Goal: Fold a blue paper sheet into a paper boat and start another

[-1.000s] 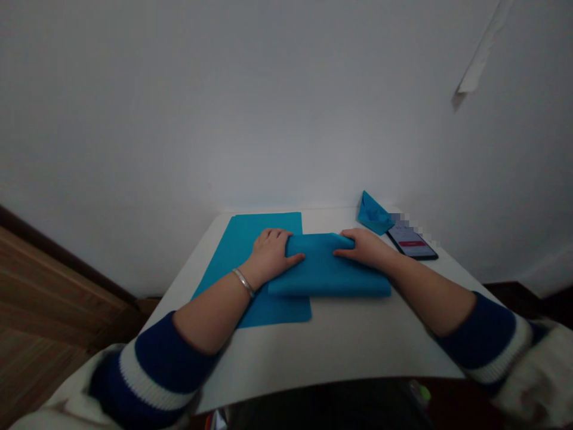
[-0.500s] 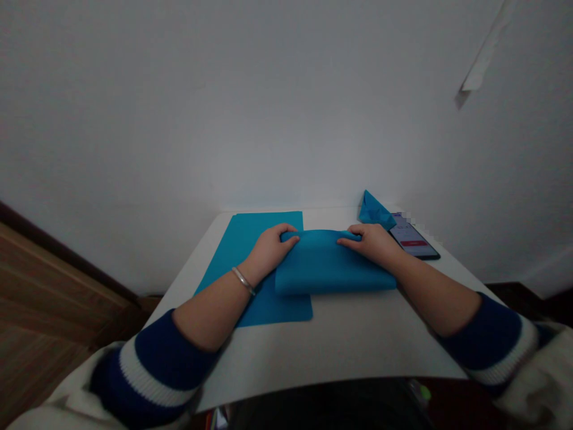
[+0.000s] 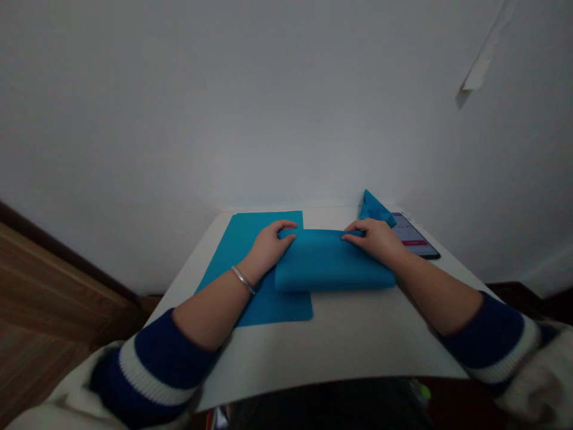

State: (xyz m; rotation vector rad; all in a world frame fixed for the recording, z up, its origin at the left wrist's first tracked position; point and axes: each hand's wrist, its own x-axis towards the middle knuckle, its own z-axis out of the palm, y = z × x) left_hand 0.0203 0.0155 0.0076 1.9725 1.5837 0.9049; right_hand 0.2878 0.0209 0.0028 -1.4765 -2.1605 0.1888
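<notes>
White tabletop (image 3: pixel 358 340): left hand (image 3: pixel 270 245) and right hand (image 3: pixel 377 240) are pinching folded blue paper (image 3: pixel 329 263).
Fingers (image 3: pixel 354 239), seemingly nearly closed, are gripping its far edge; uneven pulling could skew it.

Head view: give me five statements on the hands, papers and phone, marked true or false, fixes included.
1. The left grip holds the far edge of the folded blue sheet. True.
2. Only that grip holds the sheet. False: the right grip pinches its far edge too.
3. A phone lies at the right side of the white table. True.
4. The sheet's left part is over bare table. False: it is over the flat blue paper.
5. A small folded blue piece is beyond the right grip. True.
</notes>
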